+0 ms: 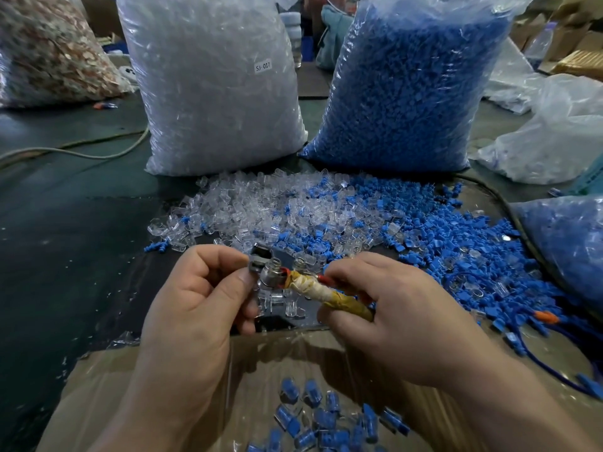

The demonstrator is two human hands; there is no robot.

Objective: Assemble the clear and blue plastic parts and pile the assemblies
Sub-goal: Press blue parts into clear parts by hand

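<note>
My left hand (199,295) pinches the metal head (266,270) of a small tool between thumb and curled fingers. My right hand (391,308) grips the tool's handle (329,293), which is wrapped in yellowed tape with red showing at its ends. Behind the hands, loose clear parts (248,207) lie spread on the dark table, and loose blue parts (450,236) cover the right side. Several finished clear-and-blue assemblies (323,422) lie in a pile on the plastic-lined cardboard box (137,380) below my hands.
A big bag of clear parts (212,86) and a big bag of blue parts (408,86) stand upright at the back. Another bag of blue parts (567,246) lies at the right. A cable (98,151) runs across the table on the left.
</note>
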